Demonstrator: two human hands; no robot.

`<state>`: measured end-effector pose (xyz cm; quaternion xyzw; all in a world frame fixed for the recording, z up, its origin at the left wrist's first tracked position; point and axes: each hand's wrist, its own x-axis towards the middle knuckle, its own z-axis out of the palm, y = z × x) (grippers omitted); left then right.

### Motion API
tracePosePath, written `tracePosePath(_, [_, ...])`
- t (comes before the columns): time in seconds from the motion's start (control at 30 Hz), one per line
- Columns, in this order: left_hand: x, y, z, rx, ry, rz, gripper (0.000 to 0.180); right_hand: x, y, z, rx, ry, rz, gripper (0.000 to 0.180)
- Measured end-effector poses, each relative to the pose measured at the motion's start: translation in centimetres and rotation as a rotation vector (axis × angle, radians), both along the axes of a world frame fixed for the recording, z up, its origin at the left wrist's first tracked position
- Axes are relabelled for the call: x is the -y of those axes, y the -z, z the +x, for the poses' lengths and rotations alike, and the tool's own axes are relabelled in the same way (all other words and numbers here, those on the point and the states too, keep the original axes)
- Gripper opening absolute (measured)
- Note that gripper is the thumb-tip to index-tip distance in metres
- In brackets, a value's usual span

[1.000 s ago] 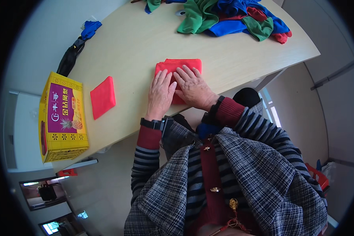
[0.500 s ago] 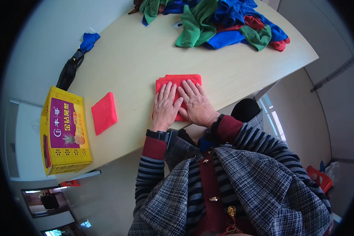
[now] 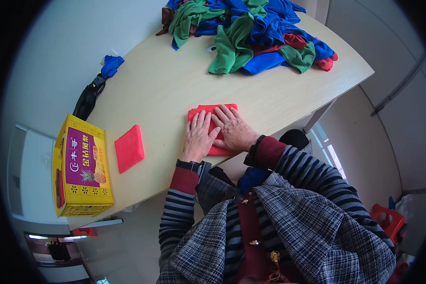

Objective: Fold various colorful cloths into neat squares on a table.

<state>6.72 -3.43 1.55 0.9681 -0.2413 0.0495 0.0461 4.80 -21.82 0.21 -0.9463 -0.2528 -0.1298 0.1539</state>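
Observation:
A folded red cloth [image 3: 222, 149] lies flat near the table's front edge. My left hand [image 3: 199, 137] rests palm down on its left side, fingers stretched out. On its right side my right hand [image 3: 235, 129] also lies flat, fingers extended, its thumb close to the left hand's thumb. Neither hand grips anything. Both palms cover much of the cloth. A second folded red cloth [image 3: 129, 148], a smaller neat block, sits to the left, apart from my hands.
A heap of loose blue, green and red cloths [image 3: 265, 35] covers the table's far side, with a small white round thing [image 3: 211, 48] beside it. At left stand a yellow and purple carton [image 3: 84, 165] and a black umbrella-like bundle [image 3: 87, 97]. A red stool [image 3: 388, 221] is at lower right.
The view has shifted, so the table and its things sit slightly lower in the picture. My hands stay flat on the red cloth, with the right hand's fingers a little closer together.

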Motion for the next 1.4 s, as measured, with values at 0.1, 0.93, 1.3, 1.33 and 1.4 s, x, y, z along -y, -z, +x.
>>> tracePosePath(0.1, [-0.3, 0.8, 0.4, -0.009, -0.004, -0.129, 0.067, 0.1, 0.2, 0.4, 0.005, -0.004, 0.014, 0.088])
tracePosePath(0.93, [-1.1, 1.3, -4.8, 0.051, -0.054, -0.196, 0.07, 0.3, 0.3, -1.4, -0.047, 0.014, -0.038, 0.081])
tracePosePath(1.3, [-1.2, 2.2, -5.7, 0.133, -0.117, -0.172, 0.068, 0.7, 0.9, -1.5, 0.017, 0.002, -0.083, 0.077])
tracePosePath(1.33, [-1.2, 2.2, -6.3, 0.136, -0.104, -0.181, 0.069, 0.7, 0.9, -1.7, 0.025, 0.013, -0.087, 0.075])
tracePosePath(1.4, [-1.2, 2.2, -7.3, 0.145, -0.076, -0.193, 0.07, 0.6, 0.8, -2.2, 0.027, 0.01, -0.102, 0.074])
